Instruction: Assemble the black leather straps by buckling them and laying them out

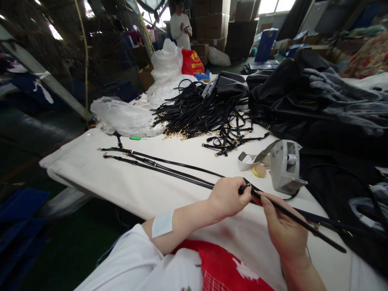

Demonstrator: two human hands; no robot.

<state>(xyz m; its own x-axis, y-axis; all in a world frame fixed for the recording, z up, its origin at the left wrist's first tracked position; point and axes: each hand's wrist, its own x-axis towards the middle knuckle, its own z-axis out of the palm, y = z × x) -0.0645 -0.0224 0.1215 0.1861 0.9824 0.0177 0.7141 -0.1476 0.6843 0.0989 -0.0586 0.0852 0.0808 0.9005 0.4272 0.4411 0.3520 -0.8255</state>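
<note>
Strap (291, 214) is pinched in the left hand (232, 196) and lies under the thumb of the right hand (286, 232), above the table (176, 195). Should that thumb ease, its free tip might drop, snagging other straps (174, 175).

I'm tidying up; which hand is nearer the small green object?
Left. The left hand is right of the small green object and nearer the camera; the right hand is farther right.

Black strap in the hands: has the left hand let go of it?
No, the left hand is closed around the black strap, close to the right hand.
</note>
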